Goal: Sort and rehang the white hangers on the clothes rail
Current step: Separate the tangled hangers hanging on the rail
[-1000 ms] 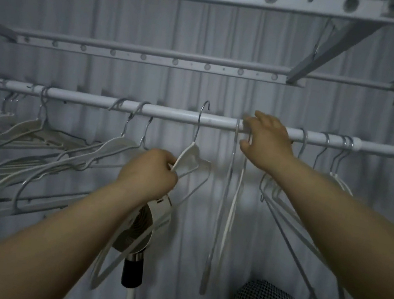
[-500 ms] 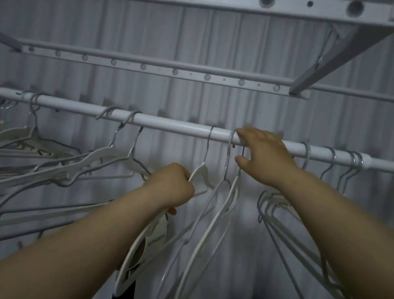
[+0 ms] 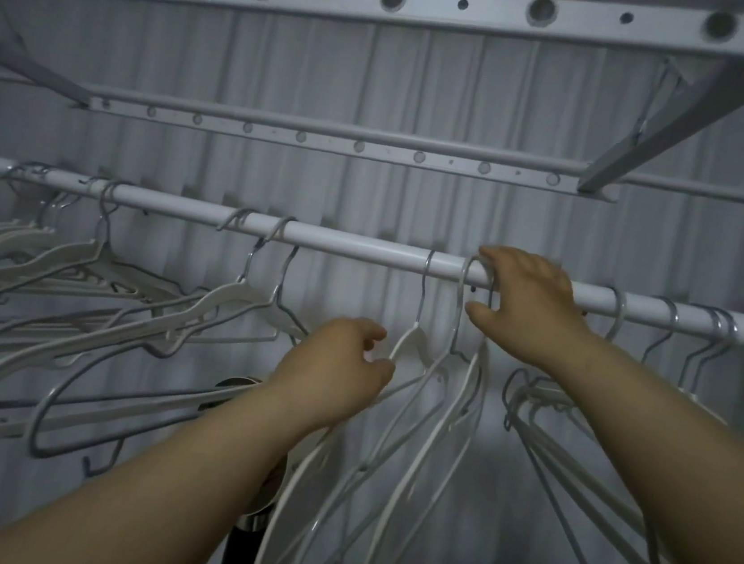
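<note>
One hanger (image 3: 407, 344) in left grip (image 3: 331, 366), two hooks (image 3: 464, 284) at right grip (image 3: 526, 305)

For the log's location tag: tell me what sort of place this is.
Probably a laundry or clothes-drying corner of a home, though that is a guess. A white clothes rail carries only bare white hangers, with no garments on them, and perforated drying-rack bars run overhead.

No writing, label, brand, number or sign can be read. The clothes rail (image 3: 365, 247) and the white hangers (image 3: 228, 294) on it show plain, unmarked surfaces in the dim light.
</note>
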### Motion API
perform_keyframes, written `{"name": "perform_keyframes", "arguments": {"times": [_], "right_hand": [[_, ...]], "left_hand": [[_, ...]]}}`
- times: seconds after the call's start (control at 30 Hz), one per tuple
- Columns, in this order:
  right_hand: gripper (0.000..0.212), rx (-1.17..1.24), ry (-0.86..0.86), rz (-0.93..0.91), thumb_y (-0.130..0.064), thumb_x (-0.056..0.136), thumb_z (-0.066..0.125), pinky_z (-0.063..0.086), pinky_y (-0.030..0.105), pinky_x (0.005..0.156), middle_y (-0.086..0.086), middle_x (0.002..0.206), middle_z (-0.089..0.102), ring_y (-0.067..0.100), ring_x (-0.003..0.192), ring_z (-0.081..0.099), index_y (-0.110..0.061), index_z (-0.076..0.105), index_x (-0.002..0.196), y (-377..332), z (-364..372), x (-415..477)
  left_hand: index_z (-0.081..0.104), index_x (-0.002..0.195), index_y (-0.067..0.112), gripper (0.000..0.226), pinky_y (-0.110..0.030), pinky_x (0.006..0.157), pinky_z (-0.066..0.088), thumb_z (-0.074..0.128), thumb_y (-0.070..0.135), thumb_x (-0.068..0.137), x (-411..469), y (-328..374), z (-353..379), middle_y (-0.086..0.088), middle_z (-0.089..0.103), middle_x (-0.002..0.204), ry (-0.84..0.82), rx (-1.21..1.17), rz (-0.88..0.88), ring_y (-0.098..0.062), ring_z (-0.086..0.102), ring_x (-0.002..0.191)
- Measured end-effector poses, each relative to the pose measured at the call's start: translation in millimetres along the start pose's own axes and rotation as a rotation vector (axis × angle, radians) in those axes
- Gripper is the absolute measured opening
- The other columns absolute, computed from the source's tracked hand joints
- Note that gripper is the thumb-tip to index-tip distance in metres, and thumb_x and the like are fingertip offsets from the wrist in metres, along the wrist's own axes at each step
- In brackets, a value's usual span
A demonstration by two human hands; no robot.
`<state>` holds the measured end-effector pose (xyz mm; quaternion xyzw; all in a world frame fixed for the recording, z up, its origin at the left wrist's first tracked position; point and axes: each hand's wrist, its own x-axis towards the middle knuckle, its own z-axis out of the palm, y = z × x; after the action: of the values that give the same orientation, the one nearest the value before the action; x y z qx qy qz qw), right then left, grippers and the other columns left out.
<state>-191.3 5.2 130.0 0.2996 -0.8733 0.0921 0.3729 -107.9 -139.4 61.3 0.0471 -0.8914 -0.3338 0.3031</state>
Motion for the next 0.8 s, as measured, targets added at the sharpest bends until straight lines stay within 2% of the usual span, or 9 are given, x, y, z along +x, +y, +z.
{"name": "perform_keyframes", "arguments": {"times": [0.07, 0.17, 0.3, 0.4, 0.5, 0.63, 0.8], "right_hand": [[0.06, 0.008, 0.055, -0.011, -0.026, 0.087, 0.055, 0.016, 0.032, 0.111, 0.004, 0.146, 0.035, 0.024, 0.134, 0.029, -0.016, 0.03, 0.14, -6.1, 1.1, 3.3], [0.057, 0.034, 0.116, -0.087, -0.024, 0.087, 0.053, 0.013, 0.03, 0.112, 0.003, 0.146, 0.035, 0.022, 0.135, 0.028, -0.016, 0.033, 0.139, -21.9, 4.6, 6.6], [0.055, 0.03, 0.062, -0.204, -0.026, 0.088, 0.051, 0.009, 0.03, 0.113, 0.002, 0.147, 0.032, 0.02, 0.136, 0.026, -0.017, 0.032, 0.139, -49.2, 14.7, 12.7], [0.054, -0.006, 0.017, -0.217, -0.026, 0.089, 0.049, 0.009, 0.035, 0.116, 0.001, 0.147, 0.032, 0.021, 0.136, 0.027, -0.017, 0.031, 0.139, -66.7, 21.9, 22.4], [0.05, -0.067, 0.019, -0.141, -0.025, 0.089, 0.048, 0.014, 0.039, 0.114, 0.004, 0.142, 0.038, 0.025, 0.13, 0.033, -0.017, 0.035, 0.137, -76.9, 26.2, 34.7], [0.042, -0.144, -0.022, 0.037, -0.025, 0.088, 0.048, 0.025, 0.041, 0.107, 0.011, 0.128, 0.051, 0.031, 0.119, 0.044, -0.013, 0.042, 0.128, -80.9, 28.9, 44.1], [0.038, -0.219, -0.006, 0.058, -0.021, 0.089, 0.046, 0.032, 0.037, 0.098, 0.015, 0.122, 0.054, 0.033, 0.112, 0.048, -0.009, 0.045, 0.125, -76.7, 32.5, 44.6]], "left_hand": [[0.053, 0.124, 0.023, 0.035, -0.018, 0.088, 0.034, 0.05, 0.024, 0.089, -12.2, -4.8, -5.3, 0.008, 0.051, 0.124, 0.182, 0.014, 0.125, -0.01, 0.049, 0.115], [0.061, 0.113, 0.023, 0.027, -0.018, 0.088, 0.034, 0.05, 0.019, 0.088, -28.4, -16.9, -16.1, 0.016, 0.05, 0.106, 0.335, 0.078, 0.241, -0.007, 0.048, 0.113], [0.064, 0.109, 0.019, 0.031, -0.022, 0.086, 0.035, 0.045, 0.025, 0.085, -38.3, -42.3, -38.6, 0.005, 0.06, 0.115, 0.438, 0.254, 0.24, -0.015, 0.051, 0.112], [0.064, 0.11, 0.01, 0.029, -0.037, 0.084, 0.045, 0.058, 0.013, 0.082, -39.9, -61.5, -56.8, -0.009, 0.063, 0.113, 0.497, 0.402, 0.188, -0.03, 0.056, 0.106], [0.062, 0.11, 0.004, 0.033, -0.044, 0.077, 0.049, 0.06, 0.012, 0.079, -40.3, -79.5, -75.2, -0.017, 0.064, 0.109, 0.475, 0.54, 0.13, -0.039, 0.059, 0.098], [0.046, 0.125, 0.022, 0.037, -0.034, 0.084, 0.045, 0.047, 0.029, 0.089, -38.0, -93.9, -94.6, -0.002, 0.056, 0.123, 0.41, 0.655, -0.039, -0.025, 0.053, 0.112], [0.057, 0.109, 0.02, 0.025, -0.029, 0.071, 0.04, 0.04, 0.029, 0.093, -24.2, -111.5, -100.0, -0.004, 0.063, 0.11, 0.307, 0.747, -0.072, -0.026, 0.06, 0.101]]}}
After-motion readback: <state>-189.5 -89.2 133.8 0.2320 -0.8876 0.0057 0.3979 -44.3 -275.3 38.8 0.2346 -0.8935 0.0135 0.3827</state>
